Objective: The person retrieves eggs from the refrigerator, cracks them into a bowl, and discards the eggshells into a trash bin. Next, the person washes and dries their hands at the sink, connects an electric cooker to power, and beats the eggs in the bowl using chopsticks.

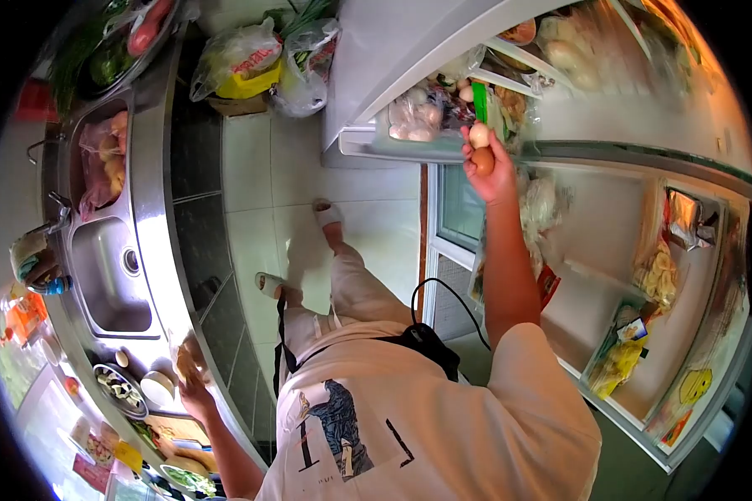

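- Pale egg and brown egg: I have both just in front of the refrigerator's open interior, touching each other.
- Right hand: fingers curled around both eggs (my view shows the palm side).
- Green-edged packet: inside the refrigerator, just beyond the eggs.
- Left hand: well apart from the refrigerator, at the steel counter; I can't tell whether it grips anything.
- Sink basin: set in that counter, across from the refrigerator.
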Tool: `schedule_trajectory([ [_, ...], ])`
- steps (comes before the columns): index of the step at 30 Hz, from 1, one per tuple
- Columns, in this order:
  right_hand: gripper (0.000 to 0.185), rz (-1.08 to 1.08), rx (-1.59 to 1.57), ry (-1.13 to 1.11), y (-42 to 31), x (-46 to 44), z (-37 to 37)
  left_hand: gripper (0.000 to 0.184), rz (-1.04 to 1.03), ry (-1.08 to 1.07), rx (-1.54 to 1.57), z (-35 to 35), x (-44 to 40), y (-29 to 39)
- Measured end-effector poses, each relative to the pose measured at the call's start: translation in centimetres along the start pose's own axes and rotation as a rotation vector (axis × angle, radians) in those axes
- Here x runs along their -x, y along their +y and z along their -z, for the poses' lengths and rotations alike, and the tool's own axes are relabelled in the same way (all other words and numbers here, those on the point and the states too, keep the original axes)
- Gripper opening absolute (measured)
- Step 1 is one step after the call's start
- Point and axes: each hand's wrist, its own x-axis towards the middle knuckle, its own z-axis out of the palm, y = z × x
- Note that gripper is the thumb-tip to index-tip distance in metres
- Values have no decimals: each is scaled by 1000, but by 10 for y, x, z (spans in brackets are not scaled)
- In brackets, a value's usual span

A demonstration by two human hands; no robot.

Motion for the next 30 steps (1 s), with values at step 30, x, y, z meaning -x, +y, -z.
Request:
schedule_trajectory([
  [30, 40, 20, -203, 37, 43, 133, 13, 42, -35, -1540, 1251, -5, 33, 549],
])
